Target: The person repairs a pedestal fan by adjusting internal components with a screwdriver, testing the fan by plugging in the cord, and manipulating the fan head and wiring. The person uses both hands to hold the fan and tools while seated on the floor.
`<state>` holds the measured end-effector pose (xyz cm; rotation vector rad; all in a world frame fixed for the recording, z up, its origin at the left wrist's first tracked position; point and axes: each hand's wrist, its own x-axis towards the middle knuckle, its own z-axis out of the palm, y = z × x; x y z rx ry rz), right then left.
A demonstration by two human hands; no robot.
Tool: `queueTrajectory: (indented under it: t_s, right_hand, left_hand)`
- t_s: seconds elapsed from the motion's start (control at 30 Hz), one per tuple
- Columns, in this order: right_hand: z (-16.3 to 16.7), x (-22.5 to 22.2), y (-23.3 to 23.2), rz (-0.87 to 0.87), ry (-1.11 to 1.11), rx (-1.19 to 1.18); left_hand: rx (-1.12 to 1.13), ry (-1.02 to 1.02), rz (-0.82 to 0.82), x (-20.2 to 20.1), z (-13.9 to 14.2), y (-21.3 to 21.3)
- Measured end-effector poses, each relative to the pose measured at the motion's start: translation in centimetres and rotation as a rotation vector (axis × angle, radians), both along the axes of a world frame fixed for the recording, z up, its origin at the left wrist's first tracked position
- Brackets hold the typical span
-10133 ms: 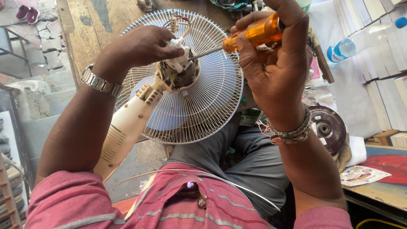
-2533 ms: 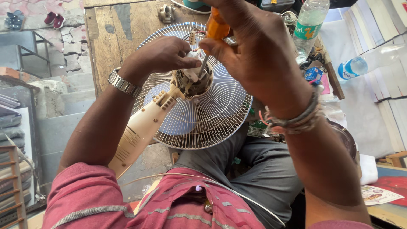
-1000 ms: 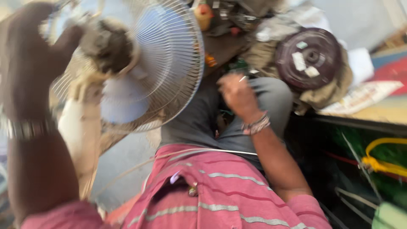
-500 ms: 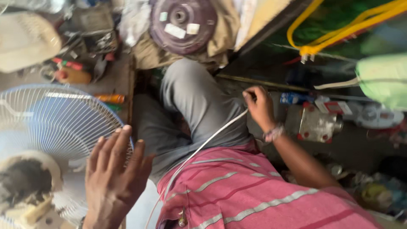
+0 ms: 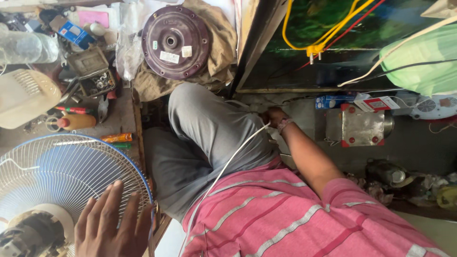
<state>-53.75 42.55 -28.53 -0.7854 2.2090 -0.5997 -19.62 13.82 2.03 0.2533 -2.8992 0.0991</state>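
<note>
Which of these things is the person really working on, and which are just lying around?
In hand:
left hand on the fan guard
right hand at the white cord

Lying about:
orange screwdriver
round purple cover
parts box
metal motor

Worn wooden bench [image 5: 121, 116]; orange screwdriver [image 5: 116, 138], glue bottle [image 5: 76, 122], parts box [image 5: 93, 71] on it.

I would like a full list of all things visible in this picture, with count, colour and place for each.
fan guard: one, white wire with blue rim, lower left.
fan motor: one, dark, bottom left corner.
round motor cover: one, purple, top centre on brown cloth.
orange screwdriver: one, on the bench beside the guard.
white cable: one, across the lap.
metal box: one, silver, right.
yellow wires: several, top right.
left hand: open, on the guard.
right hand: low beside the knee, at the cable.
</note>
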Motion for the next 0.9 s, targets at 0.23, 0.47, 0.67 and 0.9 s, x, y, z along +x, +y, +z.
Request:
queueTrajectory:
  t_s: [0.23,0.47,0.67,0.9]
  right_hand:
    - [0.9,1.5,13.5,-0.403,-0.119,0.524]
    - [4.5,2.7,23.7,-0.672,-0.164,0.752]
    - [9.3,1.7,14.6,-0.502,-0.238,0.24]
    - [24.3,13.3,0.1,0.029,-0.176,-0.195]
  left_hand:
    - [-0.017,0.019,0.025,0.8,-1.3,-1.4]
    - [-0.017,0.036,-0.043,-1.4,0.1,-1.4]
    - [0.602,0.064,-0.156,-4.6,-0.5,3.4]
    - [1.815,-0.162,0.103,-6.6,-5.9,9.4]
